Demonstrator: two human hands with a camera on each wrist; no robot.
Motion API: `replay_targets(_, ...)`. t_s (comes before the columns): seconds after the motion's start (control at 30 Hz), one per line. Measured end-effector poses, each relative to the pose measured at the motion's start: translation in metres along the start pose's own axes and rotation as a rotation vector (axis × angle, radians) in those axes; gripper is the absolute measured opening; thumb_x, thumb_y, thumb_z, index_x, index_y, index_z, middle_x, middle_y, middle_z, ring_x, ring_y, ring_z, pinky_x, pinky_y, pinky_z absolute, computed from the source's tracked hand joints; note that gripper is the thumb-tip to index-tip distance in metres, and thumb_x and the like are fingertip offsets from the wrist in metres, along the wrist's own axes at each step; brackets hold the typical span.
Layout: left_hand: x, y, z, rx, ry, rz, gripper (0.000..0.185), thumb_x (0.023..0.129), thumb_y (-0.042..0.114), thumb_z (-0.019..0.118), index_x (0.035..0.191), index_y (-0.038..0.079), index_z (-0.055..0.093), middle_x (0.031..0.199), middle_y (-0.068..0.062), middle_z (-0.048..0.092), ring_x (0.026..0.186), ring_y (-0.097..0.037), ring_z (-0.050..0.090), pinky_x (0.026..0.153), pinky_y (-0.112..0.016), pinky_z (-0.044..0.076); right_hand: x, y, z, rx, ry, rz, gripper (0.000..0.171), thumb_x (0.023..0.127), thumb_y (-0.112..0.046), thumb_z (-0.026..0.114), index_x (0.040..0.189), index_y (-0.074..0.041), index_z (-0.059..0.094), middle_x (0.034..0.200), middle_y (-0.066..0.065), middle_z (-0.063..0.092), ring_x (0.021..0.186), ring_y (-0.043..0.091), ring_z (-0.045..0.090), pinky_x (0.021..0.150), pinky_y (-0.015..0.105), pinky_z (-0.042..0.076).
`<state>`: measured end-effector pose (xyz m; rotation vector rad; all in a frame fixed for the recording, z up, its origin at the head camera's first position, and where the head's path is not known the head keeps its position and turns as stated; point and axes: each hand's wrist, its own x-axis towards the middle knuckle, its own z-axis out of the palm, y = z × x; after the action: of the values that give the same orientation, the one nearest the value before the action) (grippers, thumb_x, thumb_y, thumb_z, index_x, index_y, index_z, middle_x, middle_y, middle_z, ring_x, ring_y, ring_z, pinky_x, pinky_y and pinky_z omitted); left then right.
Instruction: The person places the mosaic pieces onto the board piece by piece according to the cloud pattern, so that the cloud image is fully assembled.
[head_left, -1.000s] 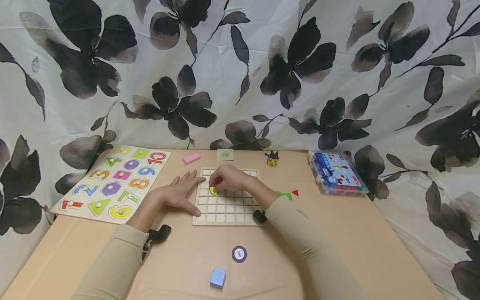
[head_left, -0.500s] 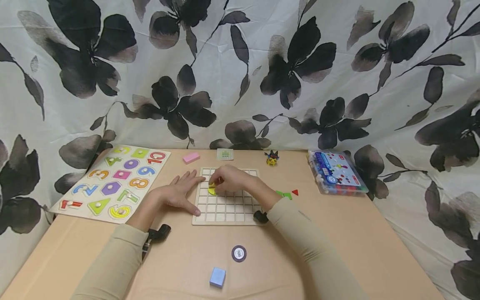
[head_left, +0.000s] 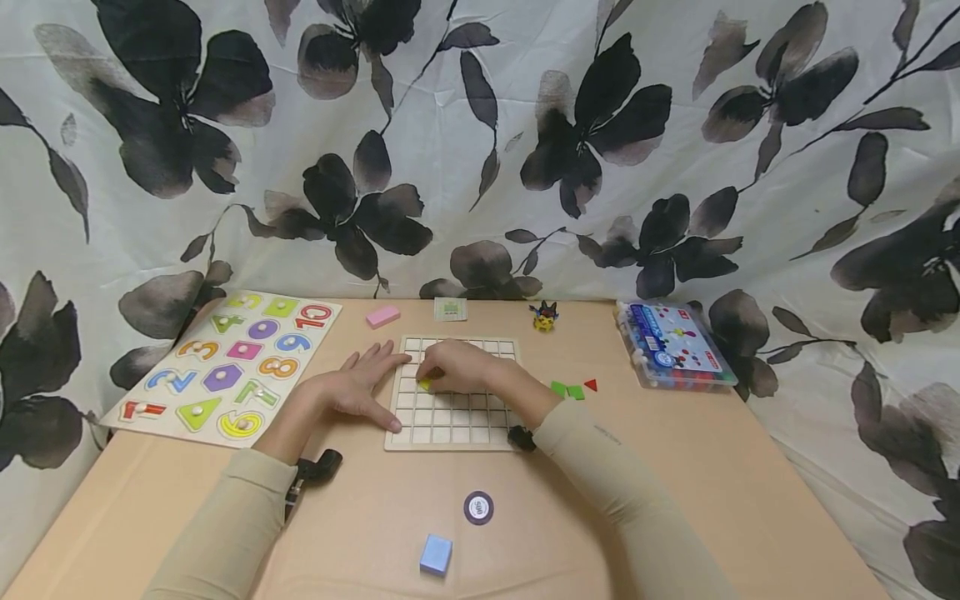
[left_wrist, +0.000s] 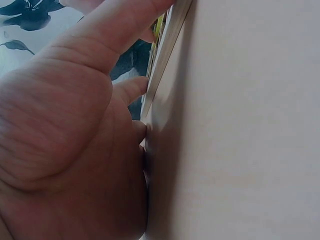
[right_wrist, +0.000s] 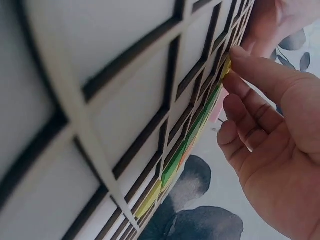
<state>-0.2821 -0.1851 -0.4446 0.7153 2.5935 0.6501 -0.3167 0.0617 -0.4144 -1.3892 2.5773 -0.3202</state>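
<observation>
A pale wooden grid board (head_left: 457, 417) lies in the middle of the tan table. My left hand (head_left: 360, 385) rests flat beside it, its straight fingers touching the board's left edge (left_wrist: 170, 45). My right hand (head_left: 453, 365) lies over the upper left cells. Its fingertip presses a small yellow piece (head_left: 425, 384) down into a cell. In the right wrist view the index fingertip sits on the yellow piece (right_wrist: 226, 69), and the other fingers (right_wrist: 245, 125) hang loosely curled above the grid. Most of the piece is hidden under the hand.
A number puzzle board (head_left: 225, 362) lies at the left. At the back are a pink block (head_left: 383, 316), a card (head_left: 450, 309) and a small toy figure (head_left: 543, 317). A clear box (head_left: 671, 346), green and red pieces (head_left: 573, 389), a dark disc (head_left: 478, 507) and a blue block (head_left: 436, 555) sit nearby.
My right hand has lowered onto the board, and the yellow piece, held slightly up before, now sits low in its cell under the fingertip. The left hand has not moved.
</observation>
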Motion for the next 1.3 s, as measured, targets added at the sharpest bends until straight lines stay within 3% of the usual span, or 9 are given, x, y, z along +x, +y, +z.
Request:
replay_targets(0.13,0.000,-0.001,0.001,-0.009,0.007,0.013,0.125,0.069,0.063,0.088,0.164,0.012,0.025,0.173,-0.028,-0.002,0.159,-0.050,-0.006,0.124,-0.072,-0.004,-0.013,0.000,-0.006,0.073,0.060,0.029,0.030,0.094,-0.016,0.078,0.124,-0.012,0.077,0.112,0.003,0.074,0.097,0.018,0.067,0.088,0.030,0.055)
replay_targets(0.3,0.000,0.000,0.001,-0.007,0.009,0.001,0.125,0.069,0.064,0.088,0.164,0.013,0.025,0.173,-0.027,-0.001,0.160,-0.049,-0.006,0.125,-0.071,-0.004,-0.044,0.009,-0.022,0.211,0.175,0.064,0.035,0.096,-0.018,0.076,0.129,-0.009,0.073,0.122,0.012,0.072,0.104,0.028,0.066,0.089,0.039,0.056)
replay_targets(0.47,-0.001,0.001,0.001,0.011,0.011,-0.013,0.124,0.069,0.065,0.087,0.164,0.014,0.026,0.174,-0.026,0.000,0.160,-0.048,-0.004,0.126,-0.069,-0.003,-0.086,0.032,-0.034,0.323,0.289,0.138,0.036,0.096,-0.022,0.077,0.130,-0.014,0.073,0.121,0.003,0.073,0.096,0.020,0.064,0.079,0.034,0.056)
replay_targets(0.6,0.000,0.001,0.002,0.018,0.013,-0.009,0.123,0.069,0.065,0.087,0.164,0.014,0.026,0.173,-0.026,0.001,0.160,-0.048,-0.003,0.126,-0.070,-0.002,-0.119,0.054,-0.038,0.384,0.351,0.233,0.034,0.095,-0.020,0.078,0.129,-0.015,0.074,0.118,0.001,0.073,0.093,0.018,0.063,0.080,0.034,0.057)
replay_targets(0.7,0.001,0.001,0.002,0.017,0.014,-0.007,0.124,0.069,0.065,0.087,0.164,0.015,0.026,0.174,-0.026,0.001,0.160,-0.048,-0.004,0.126,-0.070,-0.002,-0.138,0.070,-0.036,0.378,0.327,0.341,0.034,0.096,-0.021,0.076,0.129,-0.016,0.074,0.117,0.002,0.073,0.096,0.020,0.063,0.083,0.035,0.057)
replay_targets(0.87,0.001,0.002,0.001,0.018,0.016,-0.007,0.125,0.068,0.065,0.088,0.164,0.014,0.027,0.173,-0.027,0.001,0.160,-0.048,-0.004,0.126,-0.070,-0.002,-0.162,0.097,-0.031,0.406,0.234,0.434,0.032,0.095,-0.018,0.075,0.126,-0.010,0.074,0.118,0.009,0.074,0.101,0.023,0.063,0.083,0.035,0.057)
replay_targets(1.03,0.000,0.001,0.001,0.019,0.019,-0.005,0.124,0.068,0.065,0.088,0.164,0.013,0.027,0.173,-0.027,0.001,0.160,-0.048,-0.004,0.126,-0.070,-0.002,-0.175,0.113,-0.026,0.458,0.143,0.468,0.028,0.090,-0.009,0.079,0.118,-0.009,0.077,0.104,0.007,0.073,0.094,0.024,0.061,0.076,0.033,0.056)
replay_targets(1.3,0.000,0.002,0.002,0.019,0.022,0.000,0.124,0.068,0.065,0.088,0.164,0.014,0.027,0.173,-0.027,0.001,0.160,-0.048,-0.004,0.126,-0.070,-0.002,-0.174,0.121,-0.016,0.481,0.021,0.455,0.024,0.083,-0.002,0.083,0.106,-0.007,0.079,0.089,0.004,0.068,0.078,0.016,0.056,0.061,0.026,0.049)
